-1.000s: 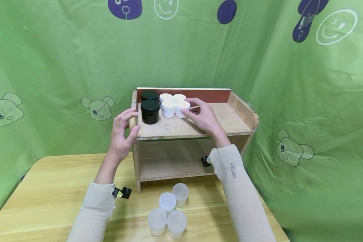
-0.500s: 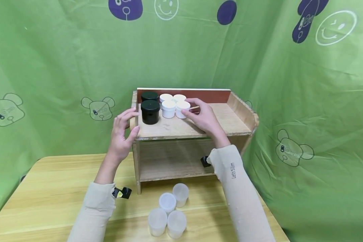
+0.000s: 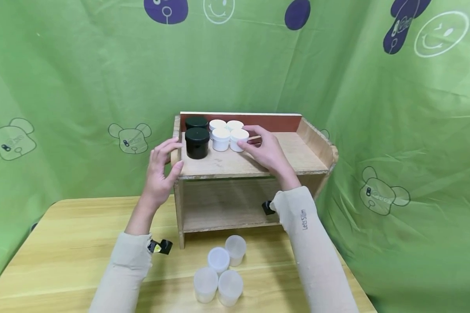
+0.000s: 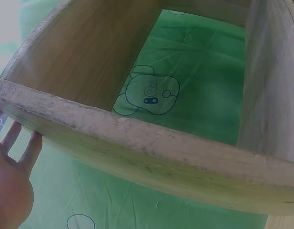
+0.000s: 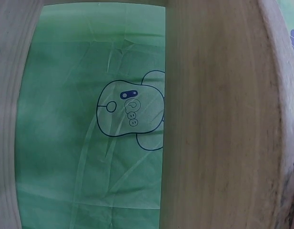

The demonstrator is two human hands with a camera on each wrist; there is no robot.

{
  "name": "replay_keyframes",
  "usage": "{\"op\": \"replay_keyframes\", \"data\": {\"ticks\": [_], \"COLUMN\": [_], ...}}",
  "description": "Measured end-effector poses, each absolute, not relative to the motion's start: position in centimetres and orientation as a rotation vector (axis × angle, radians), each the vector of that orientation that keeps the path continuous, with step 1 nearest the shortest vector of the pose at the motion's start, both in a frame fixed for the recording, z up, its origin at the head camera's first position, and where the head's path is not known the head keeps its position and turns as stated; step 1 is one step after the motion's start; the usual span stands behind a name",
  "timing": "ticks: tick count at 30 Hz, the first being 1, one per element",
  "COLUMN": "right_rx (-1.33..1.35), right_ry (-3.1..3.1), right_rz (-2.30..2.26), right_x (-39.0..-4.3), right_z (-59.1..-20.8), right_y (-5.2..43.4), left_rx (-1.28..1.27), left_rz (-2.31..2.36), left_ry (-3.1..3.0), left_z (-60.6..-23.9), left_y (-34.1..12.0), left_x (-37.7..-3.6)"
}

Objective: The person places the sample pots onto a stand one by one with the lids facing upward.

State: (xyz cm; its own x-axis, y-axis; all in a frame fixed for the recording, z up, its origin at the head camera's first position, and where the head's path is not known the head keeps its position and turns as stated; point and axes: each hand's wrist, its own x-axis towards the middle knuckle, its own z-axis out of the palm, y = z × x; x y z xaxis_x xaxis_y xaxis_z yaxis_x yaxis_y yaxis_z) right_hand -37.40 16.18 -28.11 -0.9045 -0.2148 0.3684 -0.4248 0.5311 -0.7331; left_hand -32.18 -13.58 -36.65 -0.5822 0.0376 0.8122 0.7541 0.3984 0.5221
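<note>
My right hand [image 3: 268, 150], frame centre, fingertips pinch front right white jar [image 3: 239, 140] on wooden shelf [image 3: 293, 152] top. My left hand [image 3: 161, 167] relaxed, cupping shelf's left edge, holds nothing. Two black jars [image 3: 197, 142], four white shelved; four translucent jars [image 3: 218, 276] wait on table [image 3: 62, 243], bottom centre.

A small white lidded jar [image 3: 239, 139] stands upright on the wooden shelf's [image 3: 297, 152] top board, at the 3 o'clock end of the jar cluster, fingertips of the right hand [image 3: 268, 151] touching its side.
</note>
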Motion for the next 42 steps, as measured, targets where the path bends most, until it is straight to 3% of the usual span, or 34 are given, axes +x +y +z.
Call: {"op": "replay_keyframes", "data": {"ticks": [25, 42], "right_rx": [0.498, 0.858], "right_ry": [-2.349, -2.263], "right_rz": [1.458, 1.279], "right_x": [-36.4, -28.2], "right_z": [-28.5, -30.9], "right_y": [17.0, 18.9], "left_rx": [-0.667, -0.68], "left_rz": [-1.256, -1.251], "left_ry": [-1.927, -1.915], "left_z": [-36.9, -36.4], "left_y": [-13.5, -13.5], "left_x": [-32.0, -32.0]}}
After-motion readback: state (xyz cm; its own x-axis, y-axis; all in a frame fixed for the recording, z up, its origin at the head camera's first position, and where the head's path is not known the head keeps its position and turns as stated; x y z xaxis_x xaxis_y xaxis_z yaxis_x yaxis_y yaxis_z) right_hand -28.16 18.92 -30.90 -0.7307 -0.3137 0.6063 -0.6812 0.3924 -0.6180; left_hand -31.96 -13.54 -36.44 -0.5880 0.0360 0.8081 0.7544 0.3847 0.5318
